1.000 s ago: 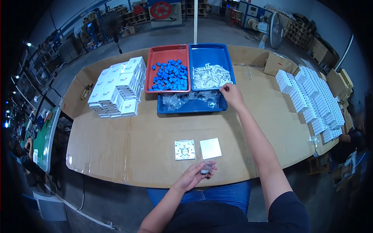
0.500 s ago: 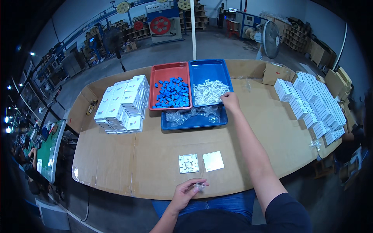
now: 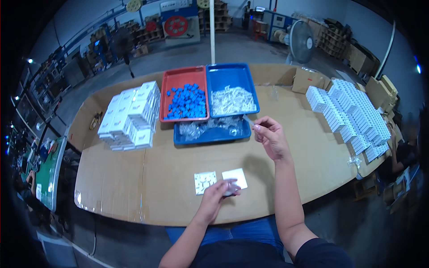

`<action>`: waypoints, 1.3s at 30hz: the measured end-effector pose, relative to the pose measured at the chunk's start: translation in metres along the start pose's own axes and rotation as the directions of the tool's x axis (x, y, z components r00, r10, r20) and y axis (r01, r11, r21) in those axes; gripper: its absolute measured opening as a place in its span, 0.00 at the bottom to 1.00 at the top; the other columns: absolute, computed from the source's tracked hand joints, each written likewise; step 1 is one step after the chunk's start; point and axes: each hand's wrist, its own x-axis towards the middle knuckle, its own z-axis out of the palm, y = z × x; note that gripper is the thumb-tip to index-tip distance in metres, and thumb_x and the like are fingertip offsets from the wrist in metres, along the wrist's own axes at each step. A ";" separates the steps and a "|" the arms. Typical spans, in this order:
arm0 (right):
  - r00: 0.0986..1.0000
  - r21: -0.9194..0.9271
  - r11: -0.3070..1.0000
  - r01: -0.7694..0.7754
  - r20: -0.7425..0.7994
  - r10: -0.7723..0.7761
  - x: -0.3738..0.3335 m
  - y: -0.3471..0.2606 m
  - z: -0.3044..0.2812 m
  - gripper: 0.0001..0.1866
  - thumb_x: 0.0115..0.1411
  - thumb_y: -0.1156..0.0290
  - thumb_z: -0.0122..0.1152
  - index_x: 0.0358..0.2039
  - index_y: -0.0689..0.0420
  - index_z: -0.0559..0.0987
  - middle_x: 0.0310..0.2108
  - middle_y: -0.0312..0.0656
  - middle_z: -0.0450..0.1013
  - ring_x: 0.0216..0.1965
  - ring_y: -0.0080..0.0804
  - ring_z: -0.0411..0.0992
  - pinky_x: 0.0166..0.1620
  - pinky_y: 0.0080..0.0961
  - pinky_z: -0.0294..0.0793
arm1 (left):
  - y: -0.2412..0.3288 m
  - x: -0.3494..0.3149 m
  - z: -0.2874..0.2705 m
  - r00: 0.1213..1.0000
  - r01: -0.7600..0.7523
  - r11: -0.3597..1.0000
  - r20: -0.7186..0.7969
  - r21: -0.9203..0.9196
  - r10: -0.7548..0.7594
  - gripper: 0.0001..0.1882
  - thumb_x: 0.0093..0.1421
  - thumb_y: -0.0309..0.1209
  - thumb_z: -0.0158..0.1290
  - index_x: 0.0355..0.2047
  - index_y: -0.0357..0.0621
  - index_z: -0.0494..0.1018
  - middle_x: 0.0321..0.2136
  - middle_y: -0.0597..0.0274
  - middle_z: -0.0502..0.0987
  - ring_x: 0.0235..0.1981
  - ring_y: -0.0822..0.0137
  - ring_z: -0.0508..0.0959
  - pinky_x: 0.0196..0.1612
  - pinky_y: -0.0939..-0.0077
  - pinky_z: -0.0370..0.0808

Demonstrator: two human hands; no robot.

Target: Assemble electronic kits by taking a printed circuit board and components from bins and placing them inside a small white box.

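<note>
My right hand is raised above the table, just in front of the blue tray. Its thumb and fingers pinch a slim whitish packet. Small white pieces like it lie heaped in that tray. Lower down, my left hand is closed on a small clear plastic piece, whose exact kind is unclear. Behind the left hand lie a white square plate with molded cutouts and a plain white square plate, the latter partly covered by the fingers and the plastic piece.
A red tray holds blue pieces. Under both trays sits another blue tray with clear plastic bags. White boxes are stacked at left, and rows of white units at right. Cardboard walls edge the table.
My right hand has drawn back from the blue tray toward me with a slim packet. My left hand has moved forward over the plates' near edge, and the view has shifted slightly.
</note>
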 end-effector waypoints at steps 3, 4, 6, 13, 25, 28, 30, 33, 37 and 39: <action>0.997 -0.143 0.989 -0.029 -0.078 0.018 -0.038 0.005 0.011 0.05 0.63 0.78 0.69 0.39 0.62 0.83 0.30 0.31 0.77 0.26 0.14 0.65 0.31 0.16 0.64 | 0.002 0.016 0.001 0.997 0.019 0.969 -0.064 -0.245 -0.036 0.26 0.77 0.43 0.41 0.62 0.31 0.70 0.50 0.49 0.80 0.47 0.59 0.82 0.54 0.64 0.78; 0.994 -0.302 0.953 -0.037 -0.109 0.004 -0.052 0.004 0.019 0.06 0.63 0.77 0.69 0.40 0.63 0.84 0.30 0.31 0.77 0.27 0.14 0.66 0.31 0.16 0.64 | 0.004 0.016 0.000 0.994 0.026 0.967 -0.092 -0.254 -0.051 0.26 0.77 0.43 0.41 0.62 0.31 0.70 0.50 0.49 0.80 0.47 0.59 0.82 0.54 0.64 0.78; 0.995 -0.438 0.899 -0.012 -0.099 -0.035 -0.069 0.019 0.020 0.07 0.63 0.76 0.69 0.42 0.62 0.86 0.31 0.31 0.78 0.27 0.12 0.65 0.31 0.14 0.62 | 0.010 0.019 -0.004 0.994 0.071 0.954 -0.062 -0.292 -0.093 0.28 0.78 0.44 0.38 0.63 0.32 0.68 0.51 0.49 0.80 0.47 0.58 0.82 0.54 0.63 0.79; 0.988 -0.652 0.751 -0.106 0.013 0.151 -0.090 0.018 0.022 0.06 0.60 0.74 0.72 0.38 0.59 0.87 0.24 0.26 0.75 0.24 0.10 0.62 0.28 0.15 0.60 | 0.007 0.001 -0.005 0.984 0.164 0.932 -0.015 -0.324 -0.178 0.26 0.78 0.44 0.41 0.63 0.34 0.69 0.53 0.46 0.80 0.51 0.58 0.82 0.56 0.64 0.78; 0.835 -0.635 0.765 0.112 0.477 0.273 -0.070 0.040 0.028 0.04 0.57 0.79 0.71 0.34 0.59 0.86 0.41 0.36 0.78 0.37 0.22 0.74 0.39 0.21 0.72 | -0.005 -0.006 -0.007 0.970 0.241 0.913 0.041 -0.329 -0.242 0.23 0.77 0.42 0.46 0.58 0.32 0.72 0.51 0.47 0.81 0.54 0.52 0.82 0.56 0.58 0.82; 0.815 -0.647 0.755 0.106 0.492 0.307 -0.070 0.042 0.029 0.04 0.58 0.79 0.70 0.34 0.59 0.86 0.43 0.38 0.78 0.39 0.26 0.76 0.42 0.24 0.74 | -0.006 -0.007 -0.010 0.972 0.230 0.924 0.029 -0.306 -0.233 0.23 0.77 0.42 0.47 0.56 0.33 0.74 0.50 0.50 0.81 0.52 0.57 0.83 0.56 0.62 0.81; 0.798 -0.648 0.756 0.087 0.500 0.337 -0.068 0.040 0.030 0.03 0.59 0.78 0.69 0.35 0.58 0.86 0.44 0.39 0.78 0.40 0.27 0.77 0.43 0.25 0.75 | -0.005 -0.008 -0.010 0.971 0.231 0.931 0.000 -0.284 -0.241 0.23 0.77 0.43 0.47 0.56 0.33 0.74 0.49 0.50 0.82 0.52 0.57 0.83 0.55 0.63 0.81; 0.754 -0.736 0.677 0.027 0.460 0.469 -0.069 0.035 0.029 0.04 0.61 0.74 0.69 0.36 0.60 0.86 0.47 0.40 0.79 0.43 0.30 0.78 0.46 0.28 0.77 | -0.007 -0.008 -0.012 0.969 0.222 0.947 -0.053 -0.233 -0.241 0.24 0.77 0.44 0.46 0.55 0.32 0.74 0.46 0.51 0.82 0.50 0.57 0.84 0.54 0.64 0.82; 0.694 -0.725 0.679 0.117 0.548 0.467 -0.072 0.034 0.025 0.07 0.64 0.71 0.68 0.39 0.61 0.86 0.48 0.42 0.79 0.44 0.31 0.78 0.48 0.30 0.77 | -0.014 -0.008 -0.011 0.982 0.167 0.960 -0.049 -0.223 -0.182 0.25 0.77 0.46 0.44 0.53 0.33 0.75 0.46 0.51 0.83 0.48 0.58 0.85 0.52 0.66 0.82; 0.692 -0.709 0.688 0.159 0.576 0.434 -0.069 0.034 0.024 0.08 0.65 0.70 0.68 0.39 0.61 0.86 0.47 0.43 0.79 0.44 0.32 0.78 0.48 0.31 0.77 | -0.008 -0.009 -0.007 0.981 0.166 0.967 -0.072 -0.191 -0.183 0.25 0.78 0.45 0.44 0.54 0.33 0.75 0.46 0.51 0.83 0.47 0.60 0.85 0.52 0.68 0.81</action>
